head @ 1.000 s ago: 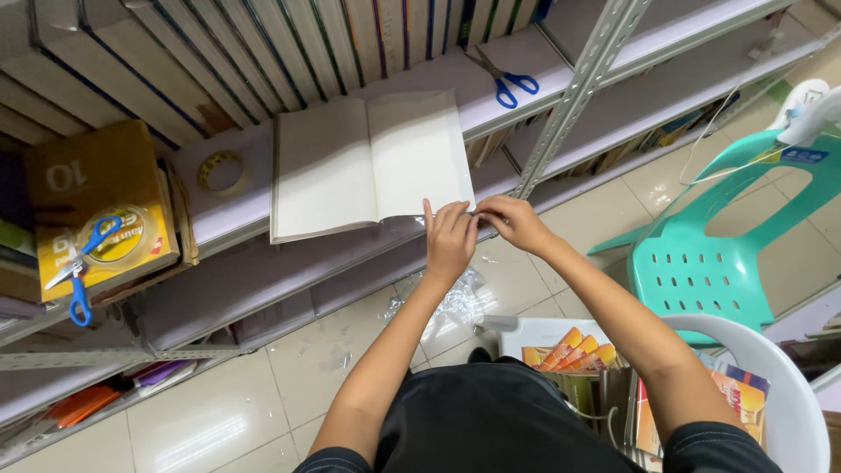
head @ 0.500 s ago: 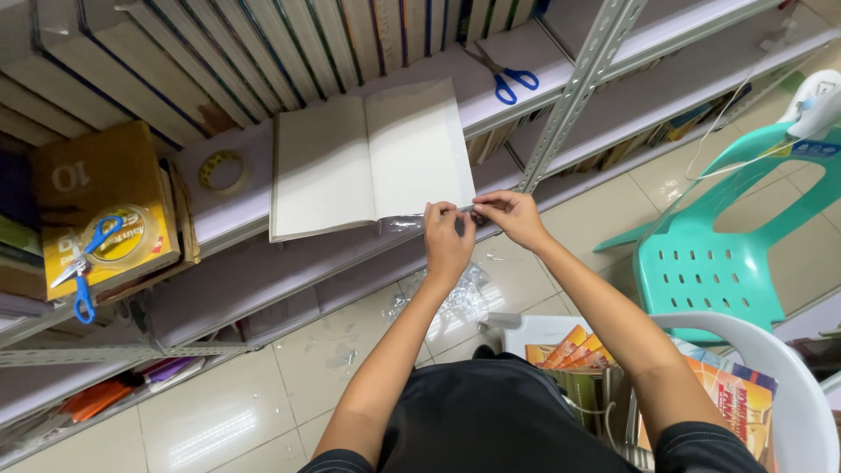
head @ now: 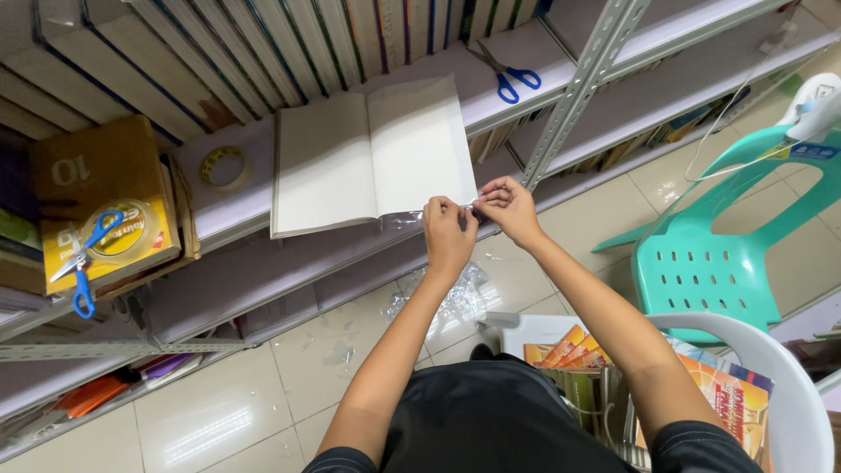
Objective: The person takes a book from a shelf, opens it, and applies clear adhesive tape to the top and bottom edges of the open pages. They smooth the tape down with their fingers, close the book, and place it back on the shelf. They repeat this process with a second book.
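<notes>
While pale open book (head: 372,158) stays put on grey metal shelf (head: 236,219), left hand (head: 448,238) and right hand (head: 508,208) have closed together, fingers pinching clear plastic cover edge (head: 412,220); tiled floor (head: 219,403) below.

A grey metal shelving unit (head: 254,271) with a perforated upright post (head: 578,88) runs across the view, its upper shelf packed with a row of upright books (head: 219,52) and its lower shelves holding more books lying flat. The floor (head: 201,412) is laid with pale glossy tiles that reflect a ceiling light, and a bit of crumpled clear plastic (head: 447,298) lies on it. To the right stand a teal plastic chair (head: 710,254) and, nearer, a white plastic chair (head: 788,394) beside a stack of colourful books (head: 727,394).
</notes>
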